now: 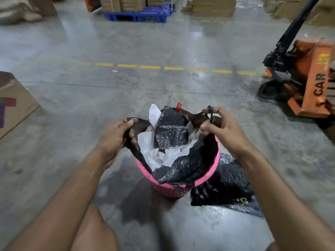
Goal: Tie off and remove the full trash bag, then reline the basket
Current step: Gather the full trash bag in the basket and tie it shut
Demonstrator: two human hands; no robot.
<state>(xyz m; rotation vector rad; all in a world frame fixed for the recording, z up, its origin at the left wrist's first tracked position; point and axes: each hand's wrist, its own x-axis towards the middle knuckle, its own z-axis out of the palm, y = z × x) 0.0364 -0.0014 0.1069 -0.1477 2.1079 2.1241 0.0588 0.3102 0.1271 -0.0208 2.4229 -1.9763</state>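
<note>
1. Low centre of frame: pink basket on the concrete floor, lined with a black bag, rim folded over the near edge.
2. Left of the basket mouth: left hand, grip closed on a pinched fold of the bag's left edge, pulled up and outward.
3. Right of the mouth: right hand, grip closed on the opposite edge, a thin twisted strip of film wound over the fingers.
4. Likely reason for the hold: two edges drawn apart and lifted, probably to gather slack for a knot across the opening.
5. Inside the bag: crumpled white paper, folded black speckled plastic, a white sheet and a small red scrap poking above the far rim. Heaped past the rim, so full.
6. Knot not yet made; bag in the basket, not lifted out.
7. Lower right, touching the basket's side: a second black bag lying flat on the floor, yellow lettering partly seen. Probably the fresh liner, kept within reach.
8. Right edge of frame: orange pallet jack, well apart. Left edge: cardboard box. Top: blue pallet under cartons.
</note>
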